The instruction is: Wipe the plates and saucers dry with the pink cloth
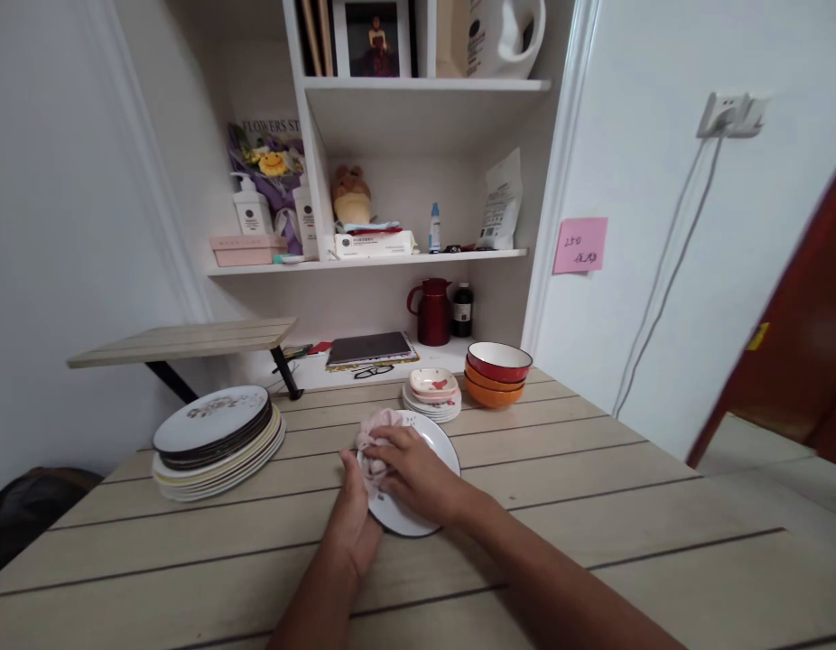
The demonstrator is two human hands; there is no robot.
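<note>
A white plate with a dark rim and small printed marks is tilted slightly over the middle of the table. My left hand grips its near left edge, thumb up at the rim and fingers hidden beneath. Bunched under my right hand is a pale pink cloth, pressed onto the left part of the plate's face. My right fingers are curled over that cloth.
Stacked plates stand at the left beside a small raised shelf. Behind my hands are small dishes on saucers and stacked red and orange bowls. Farther back lie glasses, a laptop and a red jug.
</note>
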